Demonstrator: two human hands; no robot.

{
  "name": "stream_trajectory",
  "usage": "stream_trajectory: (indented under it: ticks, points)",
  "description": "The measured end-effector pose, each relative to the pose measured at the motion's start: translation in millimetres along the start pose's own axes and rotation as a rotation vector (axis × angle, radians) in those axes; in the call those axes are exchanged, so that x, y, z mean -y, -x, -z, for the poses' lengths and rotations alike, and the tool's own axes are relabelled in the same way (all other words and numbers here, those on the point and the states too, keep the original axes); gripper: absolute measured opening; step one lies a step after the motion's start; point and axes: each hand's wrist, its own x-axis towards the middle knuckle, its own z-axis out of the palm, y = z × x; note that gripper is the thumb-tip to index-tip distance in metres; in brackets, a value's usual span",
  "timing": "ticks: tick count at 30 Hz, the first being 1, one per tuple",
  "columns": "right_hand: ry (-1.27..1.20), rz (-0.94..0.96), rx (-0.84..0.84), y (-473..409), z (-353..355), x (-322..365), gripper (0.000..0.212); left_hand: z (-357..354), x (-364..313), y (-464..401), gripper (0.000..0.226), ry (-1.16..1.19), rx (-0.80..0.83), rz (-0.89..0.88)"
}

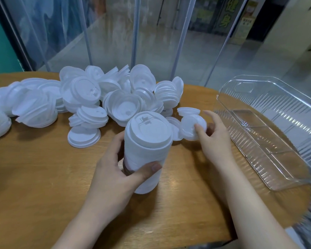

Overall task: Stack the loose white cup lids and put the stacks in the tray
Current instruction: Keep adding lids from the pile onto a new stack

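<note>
On table: left hand (115, 169) grips lid stack (147, 150), base hidden; right hand (214, 139) pinches lid (191, 128).

Rounded wooden table (43, 177) filling the lower frame, grain running across, far edge curving along the upper left and right. Heaped on it across the upper left and centre, a big pile of loose white cup lids (101, 97), some nested in short leaning stacks, with one lone lid (84, 136) lying flat just below the pile, near centre. At the right, resting on the tabletop and angled toward the lower right, a clear ribbed plastic tray (269, 133).
</note>
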Motion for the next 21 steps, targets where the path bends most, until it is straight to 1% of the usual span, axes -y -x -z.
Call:
stream_trajectory:
  ticks: [3,7,9,15,17,19,21]
  points:
    - [0.086,-0.012,0.02,-1.2,0.2,-0.9,0.042,-0.4,-0.5,0.1,0.08,0.0,0.001,0.0]
    - [0.135,-0.04,0.134,1.8,-0.2,-1.3,0.063,-1.2,-0.5,0.3,0.079,0.019,-0.012,0.008]
    - [0.192,-0.013,0.148,3.4,-0.9,-3.6,0.061,-1.8,-0.5,0.7,0.078,0.021,-0.012,0.008]
    - [0.174,-0.021,0.104,2.2,3.3,1.5,0.042,-0.7,-1.2,1.2,0.078,0.005,-0.009,0.005]
    - [0.199,-0.03,0.093,2.8,4.4,2.4,0.04,-0.4,-1.4,1.2,0.079,-0.007,-0.008,0.001]
    - [0.26,-0.049,0.092,2.5,2.7,0.8,0.046,-0.4,-1.2,1.2,0.08,-0.018,-0.011,-0.002]
    - [0.313,-0.059,0.102,1.7,-1.0,-0.8,0.059,0.0,-1.6,1.5,0.08,-0.014,-0.017,-0.004]
